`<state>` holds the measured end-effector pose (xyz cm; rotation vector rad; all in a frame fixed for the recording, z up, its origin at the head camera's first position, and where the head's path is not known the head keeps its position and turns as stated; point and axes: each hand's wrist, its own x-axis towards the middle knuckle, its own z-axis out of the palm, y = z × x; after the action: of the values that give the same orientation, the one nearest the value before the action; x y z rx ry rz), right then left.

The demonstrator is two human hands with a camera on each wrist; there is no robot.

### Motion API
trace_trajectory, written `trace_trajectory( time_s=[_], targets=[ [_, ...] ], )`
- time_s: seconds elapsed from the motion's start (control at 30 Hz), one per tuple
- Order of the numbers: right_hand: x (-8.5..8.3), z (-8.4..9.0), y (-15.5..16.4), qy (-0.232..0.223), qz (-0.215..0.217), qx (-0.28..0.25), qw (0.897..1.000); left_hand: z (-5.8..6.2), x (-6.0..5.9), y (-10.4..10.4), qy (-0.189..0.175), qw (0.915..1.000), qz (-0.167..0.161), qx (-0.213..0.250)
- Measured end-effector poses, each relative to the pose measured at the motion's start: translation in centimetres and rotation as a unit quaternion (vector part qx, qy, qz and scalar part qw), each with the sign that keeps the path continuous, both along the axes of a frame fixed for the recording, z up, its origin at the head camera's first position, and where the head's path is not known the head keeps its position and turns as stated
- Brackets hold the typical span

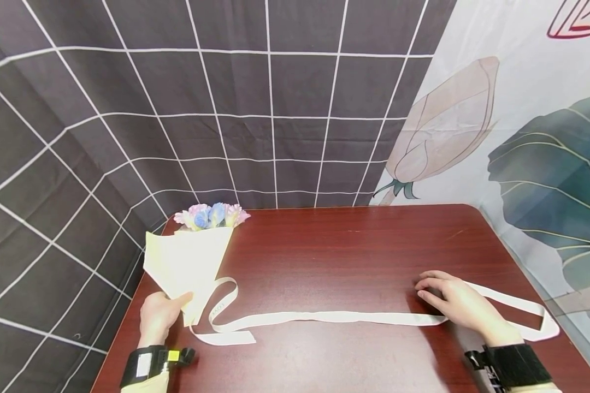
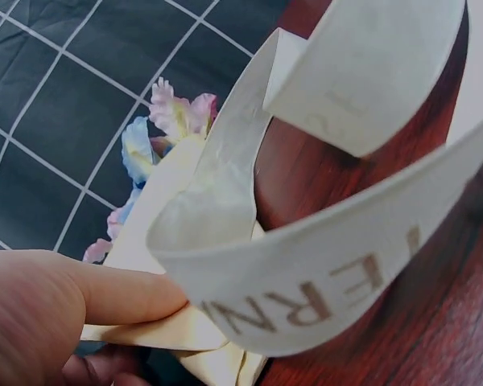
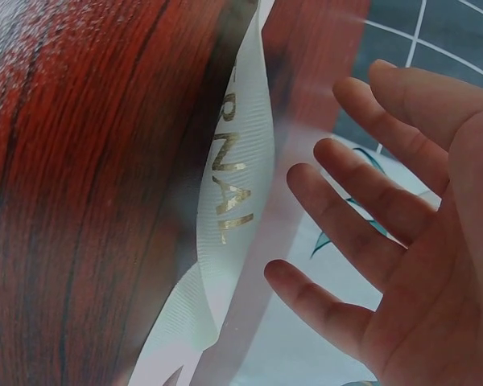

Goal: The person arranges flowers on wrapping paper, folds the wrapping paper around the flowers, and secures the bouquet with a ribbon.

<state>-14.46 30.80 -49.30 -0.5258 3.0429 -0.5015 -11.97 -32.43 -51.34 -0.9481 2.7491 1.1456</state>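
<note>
head view above, wrist views close

Bright, even indoor light, soft shadows, curved fisheye edges in the head view, blurred close-up wrist views.

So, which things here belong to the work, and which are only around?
Belonging to the work:
- paper-wrapped bouquet, gripped by left hand
- ribbon, under open right hand

Only around:
- table
- grid cloth
- flower-print cloth

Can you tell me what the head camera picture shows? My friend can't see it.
A left hand holds a paper-wrapped bouquet on a red-brown table. A long cream ribbon lies across it, under the open right hand.
</note>
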Motion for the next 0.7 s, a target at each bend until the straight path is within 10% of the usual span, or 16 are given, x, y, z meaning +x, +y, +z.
trace_trajectory(
  time_s=[0.17, 0.33, 0.7],
  targets=[
    [0.10, 0.13, 0.06, 0.000, -0.001, 0.003, 1.000, 0.23, -0.25, 0.41, 0.039, 0.9988, 0.027, 0.009],
    [0.19, 0.19, 0.05, 0.001, -0.003, 0.001, 1.000, 0.11, -0.67, 0.67, 0.079, 0.9892, 0.029, 0.120],
    [0.23, 0.00, 0.16, -0.001, 0.000, 0.007, 1.000, 0.39, -0.53, 0.02, 0.080, 0.9241, 0.050, 0.370]
  ],
)
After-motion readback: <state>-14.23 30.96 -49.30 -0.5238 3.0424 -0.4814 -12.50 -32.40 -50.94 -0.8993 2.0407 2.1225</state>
